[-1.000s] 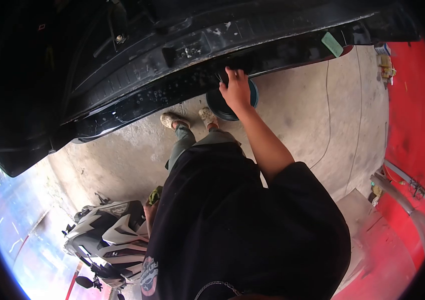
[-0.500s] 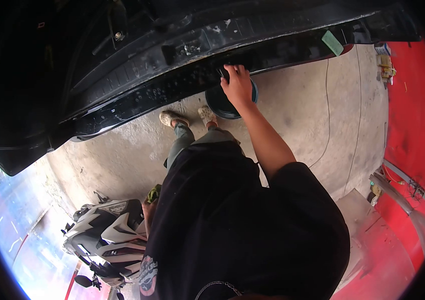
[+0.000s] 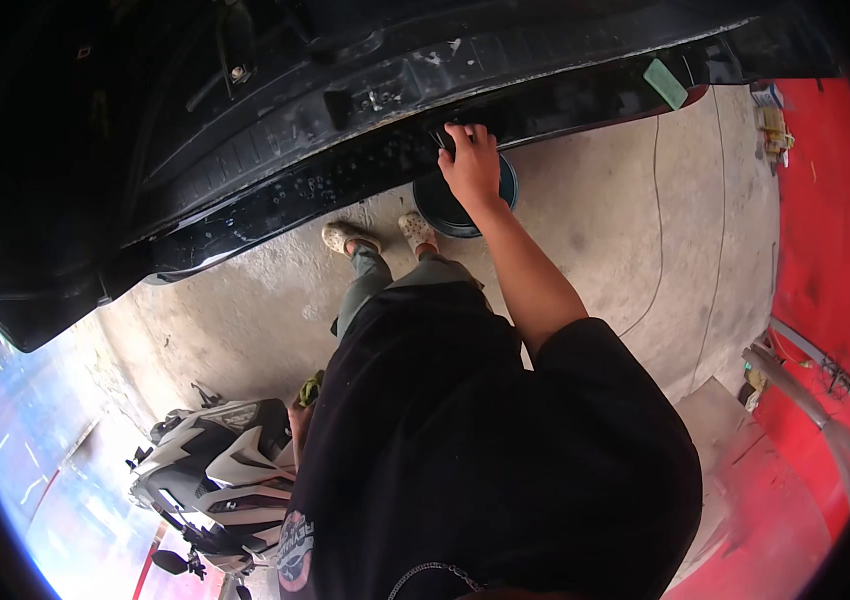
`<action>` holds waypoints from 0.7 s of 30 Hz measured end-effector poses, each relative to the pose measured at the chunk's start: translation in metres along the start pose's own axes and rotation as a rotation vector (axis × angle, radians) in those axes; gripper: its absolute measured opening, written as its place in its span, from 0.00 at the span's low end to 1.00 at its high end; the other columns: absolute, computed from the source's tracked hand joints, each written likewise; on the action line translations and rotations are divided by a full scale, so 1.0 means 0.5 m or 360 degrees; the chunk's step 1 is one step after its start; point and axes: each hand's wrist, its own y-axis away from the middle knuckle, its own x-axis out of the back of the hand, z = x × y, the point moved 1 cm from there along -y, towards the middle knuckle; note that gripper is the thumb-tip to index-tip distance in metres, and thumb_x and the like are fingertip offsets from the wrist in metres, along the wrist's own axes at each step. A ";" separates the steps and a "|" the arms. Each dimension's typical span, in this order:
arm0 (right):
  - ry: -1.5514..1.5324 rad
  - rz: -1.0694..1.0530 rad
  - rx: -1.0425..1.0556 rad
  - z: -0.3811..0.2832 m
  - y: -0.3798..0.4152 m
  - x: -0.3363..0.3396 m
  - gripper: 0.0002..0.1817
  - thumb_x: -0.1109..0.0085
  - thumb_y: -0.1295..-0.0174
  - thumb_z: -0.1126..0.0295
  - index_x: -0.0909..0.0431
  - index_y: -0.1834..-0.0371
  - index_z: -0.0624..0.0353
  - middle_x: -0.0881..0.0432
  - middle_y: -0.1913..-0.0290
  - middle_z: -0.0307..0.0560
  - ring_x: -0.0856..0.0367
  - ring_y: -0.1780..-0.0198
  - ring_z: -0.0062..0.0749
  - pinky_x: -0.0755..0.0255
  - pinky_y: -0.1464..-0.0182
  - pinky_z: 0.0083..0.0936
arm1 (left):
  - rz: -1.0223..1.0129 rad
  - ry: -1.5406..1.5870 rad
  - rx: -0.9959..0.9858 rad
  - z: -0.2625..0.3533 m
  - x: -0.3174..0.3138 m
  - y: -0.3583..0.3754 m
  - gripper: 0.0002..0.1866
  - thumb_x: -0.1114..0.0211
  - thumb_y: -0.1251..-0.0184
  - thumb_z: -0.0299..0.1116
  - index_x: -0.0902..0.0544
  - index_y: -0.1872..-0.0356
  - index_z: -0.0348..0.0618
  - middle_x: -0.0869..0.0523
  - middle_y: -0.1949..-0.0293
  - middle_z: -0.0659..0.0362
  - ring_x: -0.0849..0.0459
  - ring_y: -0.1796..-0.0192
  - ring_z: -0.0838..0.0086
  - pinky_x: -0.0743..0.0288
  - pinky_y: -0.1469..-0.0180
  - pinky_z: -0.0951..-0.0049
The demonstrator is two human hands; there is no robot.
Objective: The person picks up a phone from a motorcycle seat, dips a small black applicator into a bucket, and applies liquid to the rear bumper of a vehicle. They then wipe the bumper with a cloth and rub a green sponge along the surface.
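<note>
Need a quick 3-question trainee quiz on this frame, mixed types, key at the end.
1. True or false: the right hand rests on the wet black car sill.
2. What lies on the floor right under that hand? A) bucket B) tyre C) toolbox
3. What does the left hand hold at the person's side?

Key: 1 true. 2 A, the bucket. 3 a green cloth, partly hidden by the body.

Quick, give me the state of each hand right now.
Right hand: fingers pressed on the wet black car sill, above the dark bucket; grip cannot be told.
Left hand: down at the side, closed on a green cloth.
</note>
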 end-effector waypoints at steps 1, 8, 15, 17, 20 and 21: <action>0.0004 -0.0008 -0.0019 -0.002 0.006 0.005 0.26 0.27 0.45 0.70 0.20 0.41 0.51 0.22 0.47 0.52 0.22 0.45 0.53 0.26 0.42 0.45 | 0.0000 0.0023 0.0061 0.025 0.003 0.005 0.23 0.28 0.38 0.34 0.14 0.43 0.34 0.07 0.53 0.53 0.11 0.52 0.75 0.19 0.46 0.70; 0.0044 -0.0029 -0.0049 0.000 0.031 0.008 0.26 0.27 0.44 0.67 0.20 0.40 0.44 0.25 0.43 0.47 0.23 0.45 0.52 0.21 0.48 0.46 | 0.0067 -0.0049 0.0265 0.258 0.003 0.112 0.23 0.28 0.37 0.33 0.14 0.42 0.35 0.07 0.53 0.53 0.11 0.51 0.74 0.20 0.46 0.70; 0.0026 -0.0033 -0.0073 -0.004 0.029 0.006 0.27 0.27 0.45 0.66 0.20 0.40 0.44 0.24 0.44 0.47 0.23 0.45 0.52 0.21 0.49 0.46 | 0.0090 0.0007 0.0198 0.191 0.002 0.077 0.22 0.29 0.38 0.32 0.14 0.43 0.34 0.07 0.54 0.54 0.11 0.53 0.74 0.20 0.47 0.71; 0.0028 -0.0055 -0.0086 0.001 0.044 0.004 0.27 0.27 0.45 0.66 0.20 0.40 0.44 0.24 0.44 0.47 0.23 0.45 0.52 0.21 0.49 0.46 | 0.0114 -0.0070 0.0279 0.251 0.000 0.103 0.22 0.29 0.38 0.32 0.14 0.43 0.34 0.07 0.54 0.53 0.11 0.53 0.74 0.20 0.47 0.71; 0.0017 -0.0020 -0.0073 -0.002 0.027 0.006 0.26 0.27 0.45 0.67 0.20 0.40 0.45 0.24 0.44 0.48 0.23 0.45 0.52 0.21 0.49 0.46 | 0.0087 -0.0067 0.0304 0.259 -0.003 0.108 0.23 0.29 0.38 0.32 0.14 0.43 0.34 0.07 0.54 0.53 0.11 0.53 0.73 0.20 0.46 0.70; 0.0009 0.0004 -0.0065 -0.005 0.015 0.006 0.26 0.27 0.45 0.67 0.20 0.40 0.45 0.24 0.44 0.48 0.23 0.45 0.52 0.21 0.49 0.46 | 0.0070 -0.0049 0.0295 0.257 -0.002 0.106 0.23 0.29 0.38 0.32 0.14 0.43 0.34 0.07 0.54 0.53 0.11 0.53 0.73 0.19 0.46 0.70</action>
